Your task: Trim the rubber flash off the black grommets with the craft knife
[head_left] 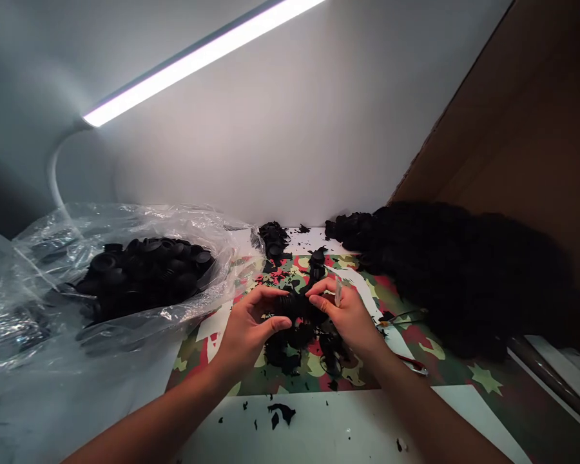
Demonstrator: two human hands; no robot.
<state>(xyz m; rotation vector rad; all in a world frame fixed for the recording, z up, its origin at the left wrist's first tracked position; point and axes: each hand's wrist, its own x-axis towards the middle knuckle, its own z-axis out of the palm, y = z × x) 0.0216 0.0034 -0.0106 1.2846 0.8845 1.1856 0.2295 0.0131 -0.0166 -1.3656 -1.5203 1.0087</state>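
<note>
Your bare forearms come in from the lower edge over the white worktop (348,425), where loose black scraps (281,412) lie just ahead of you; both hands meet above a camouflage-patterned mat (430,341).

Grip, left hand (245,330): clenched on the black round part (290,304); thumb on the near side, fingers curled over the top, contact on the part's left flank.

Grip, right hand (352,316): closed on the same part from the right; thumb and forefinger tips pinch its edge; a slim pale item (338,290) stands up between the fingers of this hand, and what it is cannot be told.

Condition of the part: matt black, round, small enough to sit between your two sets of fingertips; it is held clear of the mat, near its middle; finer detail of its surface is too dark to read.

Surroundings: a small cluster of black pieces (290,351) lies on the mat directly under your hands; a clear plastic bag (43,258) to your left stands open and holds a pile of black round caps (145,270); a large dark heap (464,277) fills the right side of the worktop against a brown board (526,129); a further small black pile (273,235) sits at the back by the white wall; a lit strip lamp (198,58) runs overhead; a red-marked item (413,362) lies just beside your right wrist, too small to identify.
</note>
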